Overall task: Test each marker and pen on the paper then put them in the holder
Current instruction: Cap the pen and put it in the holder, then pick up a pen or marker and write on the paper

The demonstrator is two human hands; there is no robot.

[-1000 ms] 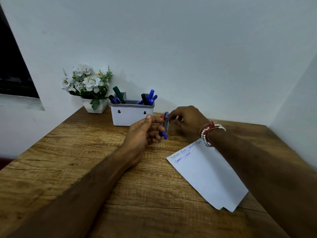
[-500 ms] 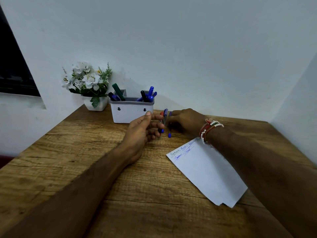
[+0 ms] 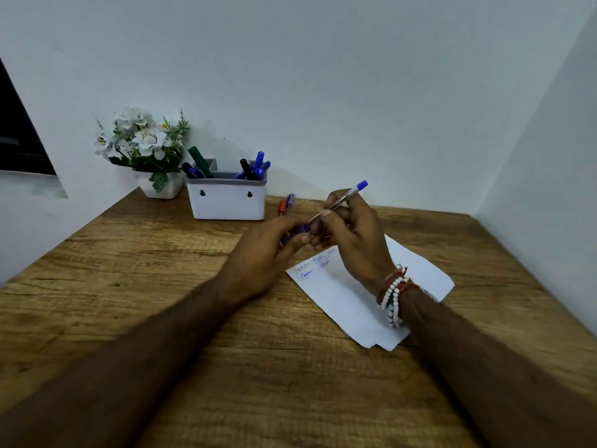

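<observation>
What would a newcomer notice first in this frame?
The two hands are together at mid-table. The right hand grips a clear pen with its blue end tilted up, and the left hand pinches a blurred blue piece at the pen's lower end, perhaps its cap. By the wall behind them, a white holder full of markers stands beside a flower pot. A sheet of paper with blue scribbles lies under the right wrist.
</observation>
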